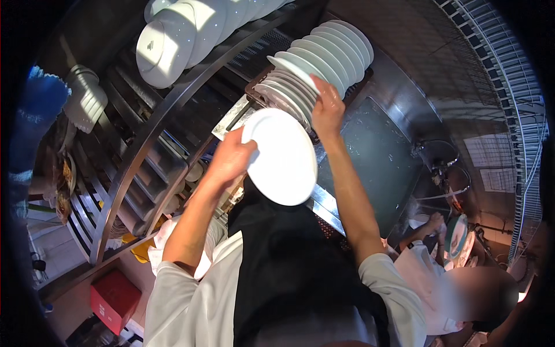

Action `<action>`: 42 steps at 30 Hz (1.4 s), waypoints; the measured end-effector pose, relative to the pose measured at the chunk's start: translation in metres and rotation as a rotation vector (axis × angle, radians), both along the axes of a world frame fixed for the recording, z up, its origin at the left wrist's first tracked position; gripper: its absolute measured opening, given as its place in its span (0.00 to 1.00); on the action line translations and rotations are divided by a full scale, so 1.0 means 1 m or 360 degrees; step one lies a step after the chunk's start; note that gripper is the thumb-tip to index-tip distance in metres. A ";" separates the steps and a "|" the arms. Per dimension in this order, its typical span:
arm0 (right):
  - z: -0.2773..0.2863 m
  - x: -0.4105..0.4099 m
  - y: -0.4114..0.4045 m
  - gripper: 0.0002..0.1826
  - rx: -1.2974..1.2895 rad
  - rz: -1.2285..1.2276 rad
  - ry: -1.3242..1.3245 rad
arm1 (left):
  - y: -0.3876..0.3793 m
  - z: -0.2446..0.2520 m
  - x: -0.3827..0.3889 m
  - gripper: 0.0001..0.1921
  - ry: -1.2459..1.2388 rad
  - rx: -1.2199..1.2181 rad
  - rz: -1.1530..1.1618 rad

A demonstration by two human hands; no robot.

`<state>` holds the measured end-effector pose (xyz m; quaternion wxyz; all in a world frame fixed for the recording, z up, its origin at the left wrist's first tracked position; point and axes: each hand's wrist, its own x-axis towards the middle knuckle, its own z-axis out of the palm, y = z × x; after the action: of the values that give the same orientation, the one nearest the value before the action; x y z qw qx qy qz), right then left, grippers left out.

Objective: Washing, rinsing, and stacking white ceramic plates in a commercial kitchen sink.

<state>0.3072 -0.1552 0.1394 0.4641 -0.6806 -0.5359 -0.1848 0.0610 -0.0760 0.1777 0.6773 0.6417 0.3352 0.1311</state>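
My left hand [230, 157] grips the left rim of a white oval plate [282, 159], which I hold face-on in front of my black apron. Farther out, my right hand [328, 109] pinches the edge of another white plate [291, 67], tilted over a brown dish rack [255, 89]. White plates stand on edge in that rack, with a taller row [342, 52] behind and a lower row [284, 93] nearer me. My fingers hide part of the rack. Whether the plate in my right hand rests in a slot, I cannot tell.
Right of the rack lies a sink [373, 160] filled with cloudy water, with a faucet [440, 167] beyond. A slatted metal shelf [143, 143] on the left bears white bowls [167, 47]. At lower right a co-worker [427, 277] handles dishes. A red bin [115, 299] sits lower left.
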 end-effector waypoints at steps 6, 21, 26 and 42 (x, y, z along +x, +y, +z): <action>0.017 0.014 0.004 0.30 -0.0295 0.0048 0.0340 | 0.045 0.065 -0.030 0.20 -0.0064 0.0663 -0.0036; 0.056 -0.030 -0.017 0.35 0.0039 -0.0228 0.0216 | 0.078 0.042 -0.074 0.22 0.0114 0.0655 0.0415; 0.004 -0.009 0.001 0.32 -0.0042 -0.0134 0.0134 | 0.079 0.064 -0.049 0.19 -0.0141 0.0691 0.0328; 0.046 -0.030 -0.036 0.23 0.0244 -0.0290 0.0426 | 0.097 0.066 0.118 0.22 -0.1190 0.2123 -0.0618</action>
<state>0.2768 -0.1913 0.1852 0.5632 -0.7074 -0.3899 -0.1742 0.1785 0.0209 0.2439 0.2278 0.8730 -0.1823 0.3909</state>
